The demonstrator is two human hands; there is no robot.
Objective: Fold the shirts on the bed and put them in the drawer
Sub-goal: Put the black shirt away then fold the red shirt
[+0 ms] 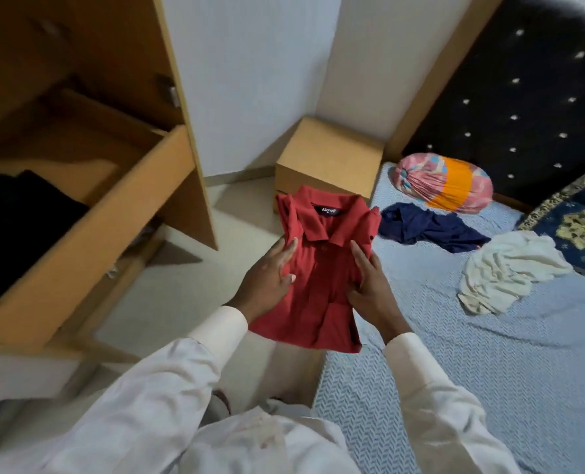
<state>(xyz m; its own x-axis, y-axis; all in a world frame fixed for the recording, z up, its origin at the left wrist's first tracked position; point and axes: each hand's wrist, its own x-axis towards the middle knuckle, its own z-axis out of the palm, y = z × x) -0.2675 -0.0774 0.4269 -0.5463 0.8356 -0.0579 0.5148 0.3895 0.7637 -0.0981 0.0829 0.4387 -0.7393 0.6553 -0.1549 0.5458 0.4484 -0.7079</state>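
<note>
Red polo shirt [321, 268] is folded and up in the air just left of the bed [489, 371]. Left hand [270, 271] and right hand [369, 285] both have fingers gripping its sides. The open drawer [113, 213], further left of the bed, holds dark folded clothes [20, 227]. The navy shirt [434, 227] and white shirt [510, 268] lie crumpled on the bed, so I'd guess about halfway.

You count three shirts outside drawer: one red shirt [321, 268], one navy shirt [431, 227], one white shirt [510, 268]. One open drawer [113, 213], one dark stack [17, 220] inside. Two hands: left hand [267, 278], right hand [373, 292]. One bed [489, 371], one bolster [445, 183], one cushion [571, 220], one bedside cabinet [332, 155].
</note>
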